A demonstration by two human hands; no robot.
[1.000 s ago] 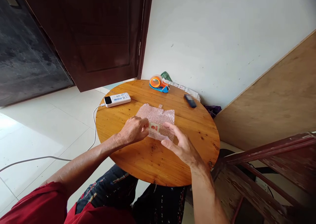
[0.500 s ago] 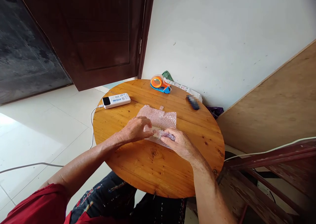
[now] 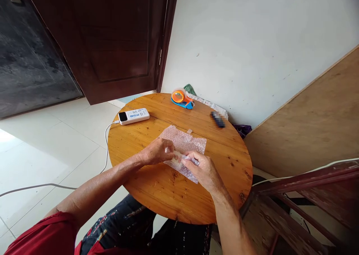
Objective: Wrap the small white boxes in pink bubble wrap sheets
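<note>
The head view shows a pink-tinted, clear plastic bubble wrap sheet (image 3: 193,144), with a small pale flat item (image 3: 177,157) with printing on its near part, between the two hands. The sheet looks very light, soft and springy, perhaps a little slippery; the item seems stiffer, but I cannot tell if it is fragile. I judge the folded edges at both ends good to hold, with gentle pressure. The right hand (image 3: 206,170) is nearly closed, pinching a fold of the sheet between thumb and fingers. The left hand (image 3: 157,151) is curled at the sheet's left side, with a small opening; whether it grips, I cannot tell. Counted: one sheet, one item, one orange-and-blue plastic tape dispenser (image 3: 183,99) beyond the sheet, one white oblong device with black display (image 3: 134,116) beyond it to the left, and one dark elongated object (image 3: 217,119) beyond it to the right.
</note>
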